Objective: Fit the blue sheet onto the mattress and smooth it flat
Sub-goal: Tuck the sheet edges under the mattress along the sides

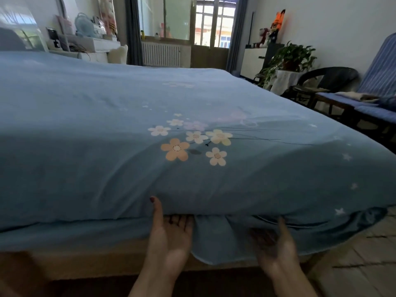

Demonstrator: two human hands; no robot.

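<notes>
Palms up, your left hand (169,234) and right hand (274,243) reach under the mattress edge, fingers hidden beneath it, so you cannot tell what they grasp. Above your hands the blue sheet (107,116) covers the mattress, faintly creased, with 1 flower cluster (192,142) printed on it; between them its loose hem (216,243) hangs down.
</notes>
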